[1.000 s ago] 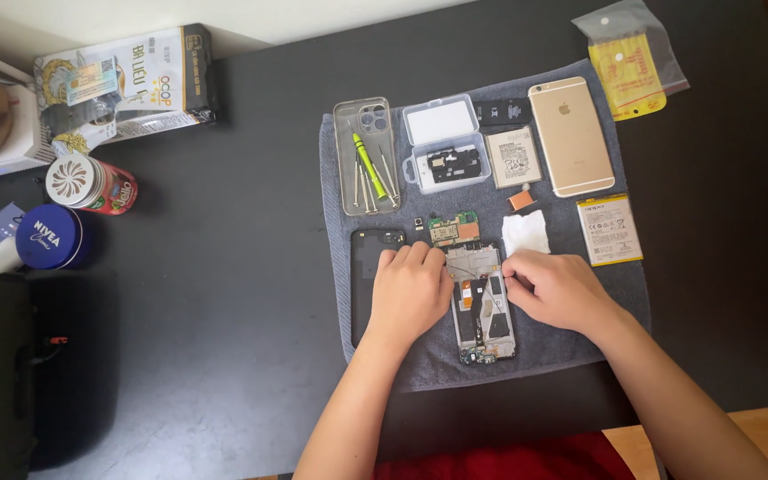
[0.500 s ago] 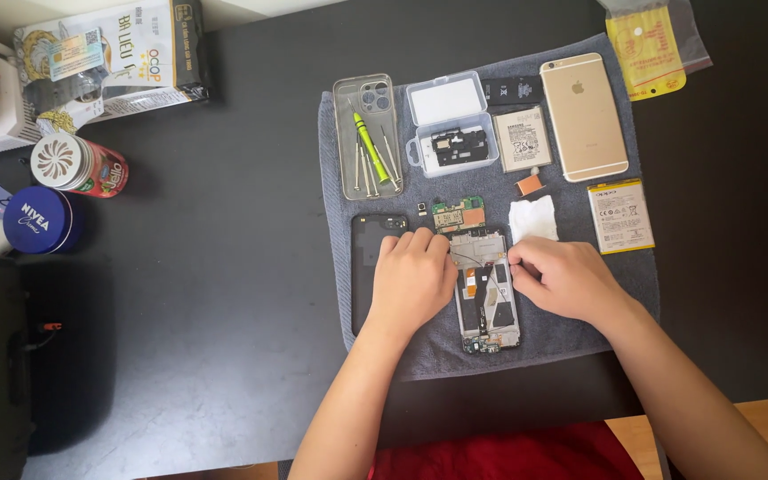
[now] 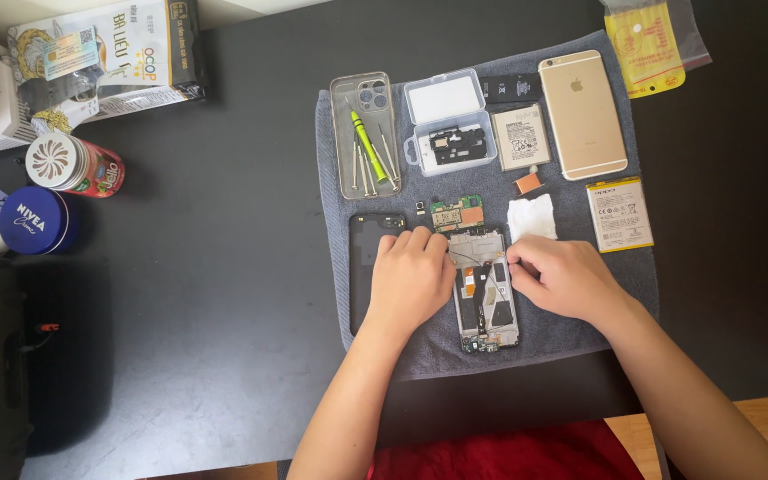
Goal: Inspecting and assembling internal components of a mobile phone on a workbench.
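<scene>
Tabletop (image 3: 224, 293), dark and matte, viewed from above. At far left lie a printed box (image 3: 104, 58), a red can (image 3: 75, 165) on its side with a white patterned end, and a round blue cream tin (image 3: 36, 222). A grey towel (image 3: 562, 342) covers the centre-right of the table and carries the remaining parts. On its upper left corner a clear phone case (image 3: 364, 133), used as a tray, holds a green-handled screwdriver (image 3: 368, 144) and several thin metal tools. Below it a black back cover (image 3: 364, 267) lies flat, partly under the left hand (image 3: 412, 280). This hand rests palm down, fingers curled, fingertips pressing the upper left edge of the opened phone frame (image 3: 486, 293), which lies lengthwise near the towel's lower centre with its inner parts exposed. Just above the frame sits a small green circuit board (image 3: 457, 213). Above that stands an open clear plastic box (image 3: 451, 133) containing dark parts. The right hand (image 3: 562, 280) is loosely clenched at the frame's upper right edge; whether it pinches a tool cannot be told. A folded white tissue (image 3: 531, 218) lies just above it. Further right are a grey battery (image 3: 521, 137), a gold phone (image 3: 583, 114) face down, a white-labelled battery (image 3: 620, 213), and a yellow packet (image 3: 646, 46) at the towel's top right corner.
</scene>
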